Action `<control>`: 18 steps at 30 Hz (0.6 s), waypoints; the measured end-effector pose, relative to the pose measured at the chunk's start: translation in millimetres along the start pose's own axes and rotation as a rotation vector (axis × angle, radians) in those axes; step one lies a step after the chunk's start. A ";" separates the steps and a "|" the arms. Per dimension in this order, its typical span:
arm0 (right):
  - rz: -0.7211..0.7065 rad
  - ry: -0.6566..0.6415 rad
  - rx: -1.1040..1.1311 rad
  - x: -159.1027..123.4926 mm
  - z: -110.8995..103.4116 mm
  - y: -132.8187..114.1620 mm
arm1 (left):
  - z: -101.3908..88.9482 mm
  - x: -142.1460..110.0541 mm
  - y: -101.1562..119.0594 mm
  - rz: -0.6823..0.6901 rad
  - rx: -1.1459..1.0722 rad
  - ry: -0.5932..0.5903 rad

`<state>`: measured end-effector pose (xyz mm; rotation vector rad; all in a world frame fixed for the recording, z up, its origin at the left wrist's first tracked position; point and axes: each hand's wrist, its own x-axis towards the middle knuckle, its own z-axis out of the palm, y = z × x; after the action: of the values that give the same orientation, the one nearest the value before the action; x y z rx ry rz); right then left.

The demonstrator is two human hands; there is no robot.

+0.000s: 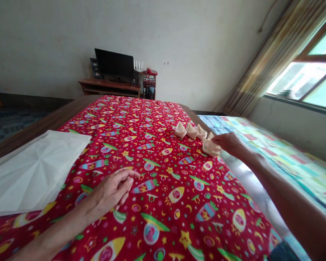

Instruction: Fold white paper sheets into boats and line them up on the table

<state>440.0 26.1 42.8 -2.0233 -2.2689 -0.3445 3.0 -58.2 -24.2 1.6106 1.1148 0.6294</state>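
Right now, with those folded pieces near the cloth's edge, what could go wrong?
The folded piece touched by the right hand is near the edge of the red cloth, so it might slip off. A nudge could also push it into the three pieces just beyond.

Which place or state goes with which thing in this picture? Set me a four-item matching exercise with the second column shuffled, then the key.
1. left hand
2. right hand
3. white sheets
4. monitor

A. on the wooden desk by the wall
B. creased, at the picture's left side
C. pinching a cream folded piece
D. near the red cloth's middle, nothing visible in its grasp

Pairs: 1-D, 2-C, 3-B, 4-A
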 end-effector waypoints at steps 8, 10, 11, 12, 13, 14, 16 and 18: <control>-0.072 -0.031 0.026 -5.3 8.1 -6.4 | -2.4 -1.5 -1.0 -0.005 0.096 0.001; -0.072 -0.034 0.025 -4.4 10.9 -8.3 | -2.8 -1.7 -0.5 0.000 0.111 -0.002; -0.069 -0.036 0.024 -3.4 12.7 -8.7 | -2.8 -1.9 0.0 0.000 0.116 -0.005; -0.065 -0.038 0.022 -2.3 14.6 -8.7 | -2.8 -2.2 0.8 -0.001 0.118 -0.008; -0.057 -0.039 0.018 -1.1 16.6 -8.5 | -2.7 -2.6 1.9 -0.002 0.117 -0.010; -0.046 -0.038 0.014 0.2 18.6 -8.1 | -2.6 -2.9 3.1 -0.003 0.114 -0.014; -0.025 -0.034 0.003 2.3 21.6 -7.3 | -2.2 -3.6 5.6 -0.003 0.111 -0.018; -0.018 -0.028 -0.003 3.8 23.3 -7.0 | -1.9 -3.7 7.4 -0.001 0.113 -0.018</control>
<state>434.6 34.2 20.2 -2.0222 -2.3057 -0.3228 2.4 -60.9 -16.2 1.7086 1.1559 0.5586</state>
